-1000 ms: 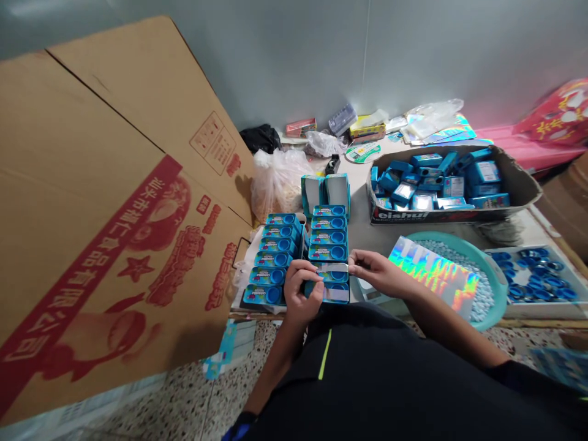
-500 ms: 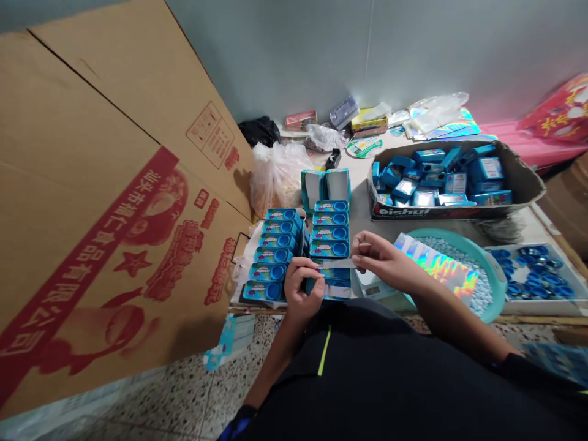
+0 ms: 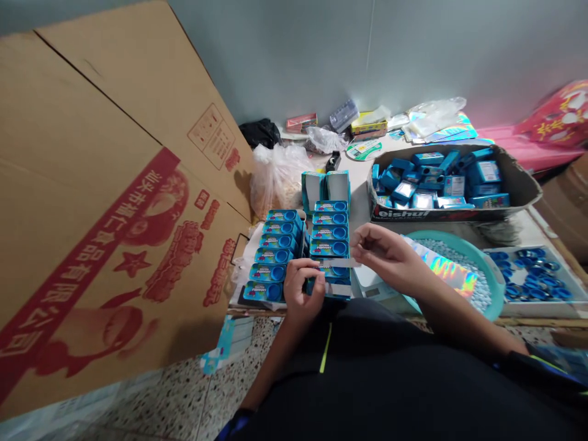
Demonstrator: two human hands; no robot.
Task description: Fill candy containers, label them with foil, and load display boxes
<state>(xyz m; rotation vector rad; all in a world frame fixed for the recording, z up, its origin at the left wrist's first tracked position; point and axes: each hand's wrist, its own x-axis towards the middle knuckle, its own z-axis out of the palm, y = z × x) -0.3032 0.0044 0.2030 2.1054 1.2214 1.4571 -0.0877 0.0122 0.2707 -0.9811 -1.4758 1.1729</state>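
Two columns of small blue boxes with round dark-blue recesses stand on the table. My left hand (image 3: pixel 303 289) curls around the left end of a blue box (image 3: pixel 337 273) at the near end of the right column. A white flap (image 3: pixel 339 263) on it stretches across toward my right hand. Another white flap (image 3: pixel 337 289) shows on the nearest box. My right hand (image 3: pixel 383 254) is closed in a pinch beside the column, fingertips by the flap's right end. What it pinches is too small to make out. Below its wrist lies a shiny rainbow sheet (image 3: pixel 443 266).
A turquoise basin (image 3: pixel 497 275) of pale pellets supports the sheet. Beyond it stands a carton (image 3: pixel 404 214) of blue boxes; a white tray (image 3: pixel 546 306) with blue round parts is at right. A tall cardboard box (image 3: pixel 138 122) walls the left. Plastic bags (image 3: pixel 278 171) lie behind.
My right hand has risen slightly away from the flap's end, fingers still pinched. My left hand stays in nearly the same place. The view has shifted a little.
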